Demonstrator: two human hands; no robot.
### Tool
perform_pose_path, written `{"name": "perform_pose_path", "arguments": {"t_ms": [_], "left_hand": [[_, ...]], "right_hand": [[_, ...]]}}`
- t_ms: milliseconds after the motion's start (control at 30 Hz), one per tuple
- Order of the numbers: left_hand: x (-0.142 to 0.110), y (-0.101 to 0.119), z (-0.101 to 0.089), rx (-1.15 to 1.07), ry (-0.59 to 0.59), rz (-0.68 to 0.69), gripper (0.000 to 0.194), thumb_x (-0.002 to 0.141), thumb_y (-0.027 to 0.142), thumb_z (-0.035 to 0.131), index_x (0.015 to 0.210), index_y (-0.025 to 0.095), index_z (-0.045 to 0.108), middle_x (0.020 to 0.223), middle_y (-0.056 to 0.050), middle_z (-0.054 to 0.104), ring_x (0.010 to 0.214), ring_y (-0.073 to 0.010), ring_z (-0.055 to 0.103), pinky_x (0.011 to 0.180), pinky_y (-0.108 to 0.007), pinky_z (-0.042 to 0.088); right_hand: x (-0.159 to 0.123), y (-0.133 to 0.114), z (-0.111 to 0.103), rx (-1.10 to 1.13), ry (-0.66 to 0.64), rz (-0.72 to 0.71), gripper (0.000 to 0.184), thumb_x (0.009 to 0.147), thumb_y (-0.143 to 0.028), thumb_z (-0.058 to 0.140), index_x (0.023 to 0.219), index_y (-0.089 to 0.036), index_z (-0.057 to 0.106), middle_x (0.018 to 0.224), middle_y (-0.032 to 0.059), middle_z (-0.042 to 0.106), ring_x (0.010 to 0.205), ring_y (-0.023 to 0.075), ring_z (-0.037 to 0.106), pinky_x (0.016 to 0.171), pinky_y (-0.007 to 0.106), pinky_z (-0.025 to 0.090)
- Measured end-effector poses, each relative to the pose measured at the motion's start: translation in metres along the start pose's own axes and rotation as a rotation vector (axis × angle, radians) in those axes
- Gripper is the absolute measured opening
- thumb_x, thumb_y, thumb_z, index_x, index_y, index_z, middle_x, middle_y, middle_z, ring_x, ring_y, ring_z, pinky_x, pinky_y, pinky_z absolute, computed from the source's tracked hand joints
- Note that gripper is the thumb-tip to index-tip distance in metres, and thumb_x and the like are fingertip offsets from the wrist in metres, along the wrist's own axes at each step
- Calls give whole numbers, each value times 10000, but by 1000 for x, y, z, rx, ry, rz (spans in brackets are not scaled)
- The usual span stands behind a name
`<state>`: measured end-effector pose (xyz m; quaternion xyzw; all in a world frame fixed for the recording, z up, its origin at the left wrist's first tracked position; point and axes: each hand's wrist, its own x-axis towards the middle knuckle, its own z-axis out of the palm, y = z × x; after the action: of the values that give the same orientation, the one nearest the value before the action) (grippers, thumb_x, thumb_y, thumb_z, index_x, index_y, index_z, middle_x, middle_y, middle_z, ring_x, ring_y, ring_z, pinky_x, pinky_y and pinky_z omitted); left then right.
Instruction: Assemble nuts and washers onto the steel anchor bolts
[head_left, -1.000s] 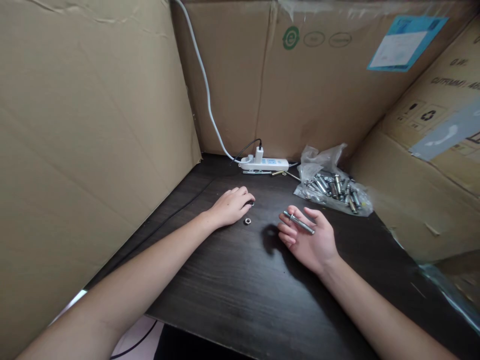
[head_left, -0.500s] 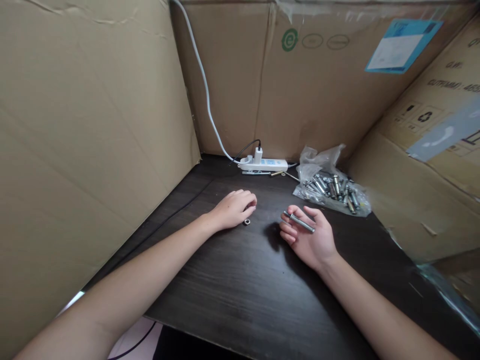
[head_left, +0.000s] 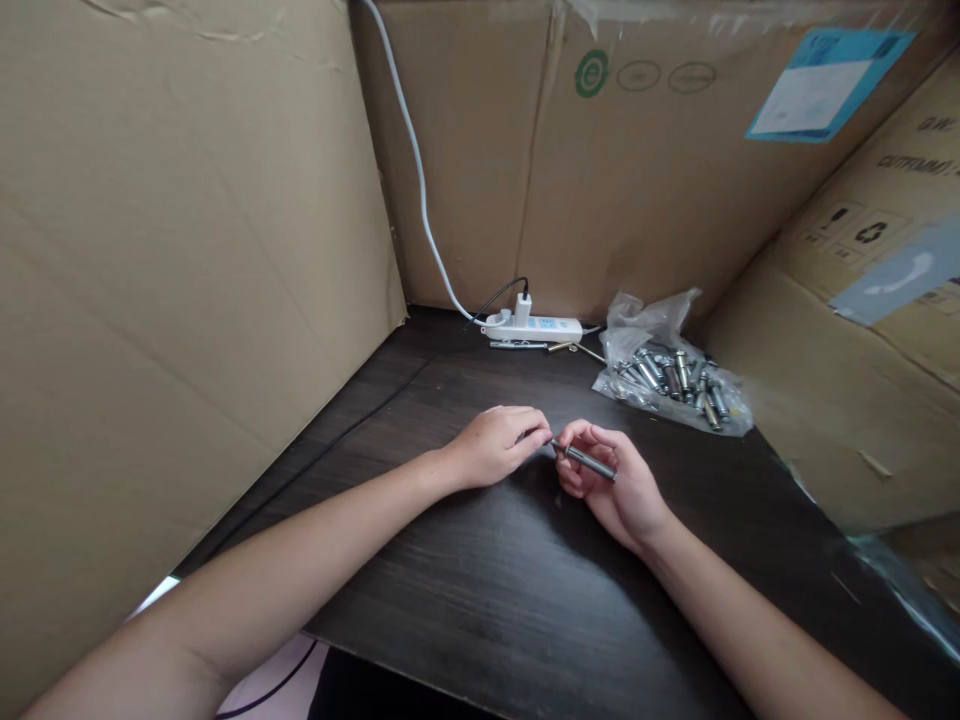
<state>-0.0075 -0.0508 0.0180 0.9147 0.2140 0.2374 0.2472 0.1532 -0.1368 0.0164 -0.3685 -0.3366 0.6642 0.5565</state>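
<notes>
An expansion anchor bolt (head_left: 591, 463) with a grey metal sleeve lies slantwise in the curled fingers of my right hand (head_left: 626, 485), palm turned up. Its thinner end points left, toward my left hand (head_left: 499, 445). The left thumb and fingers are pinched together right at that end. A small nut seems to be in this pinch, mostly hidden by the fingertips. Both hands are just above the dark wooden table (head_left: 480, 580).
Behind the right hand, a clear plastic bag (head_left: 626, 345) holds several anchor bolts (head_left: 679, 375). A white power strip (head_left: 555, 328) with cables stands at the back, loose metal parts (head_left: 517, 345) before it. Cardboard walls (head_left: 465, 150) enclose the table; a black cable (head_left: 360, 420) runs along the left.
My left hand has moved right and its fingertips now meet the bolt's end. The nut seen on the table beside the left thumb no longer shows there. The bolt has tilted slightly.
</notes>
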Motion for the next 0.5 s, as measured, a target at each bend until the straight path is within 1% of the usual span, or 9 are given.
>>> {"name": "perform_pose_path", "arguments": {"t_ms": [133,267,367,500], "left_hand": [[-1,5,0,-5,-13,31,242,951,245,349,899,168,572,842,-13,606,794,-128,559,757,-246,420],[-3,9,-2,4,-37,54,205,936,214,361,952,173,561,885,-21,617,826,-136,565,783,-261,424],[-3,9,-4,23,-61,68,185,915,168,374,975,172,548,901,-20,616,836,-135,565,795,-263,422],[-3,9,-6,61,-79,93,136,920,202,403,952,171,531,878,-10,610,823,-132,561,781,-255,413]], "right_hand": [[0,2,-1,-44,18,-31,257,850,-395,465,759,-186,585,587,-10,429,508,103,362,472,221,304],[0,3,-1,-84,52,-64,256,847,-397,475,750,-188,586,564,-11,432,503,105,358,473,222,308],[0,3,-2,-81,48,-61,258,849,-397,468,755,-188,585,569,-10,434,503,107,354,476,225,307],[-1,3,-3,-67,33,-53,245,855,-386,460,772,-190,581,585,-9,437,510,111,357,482,230,307]]}}
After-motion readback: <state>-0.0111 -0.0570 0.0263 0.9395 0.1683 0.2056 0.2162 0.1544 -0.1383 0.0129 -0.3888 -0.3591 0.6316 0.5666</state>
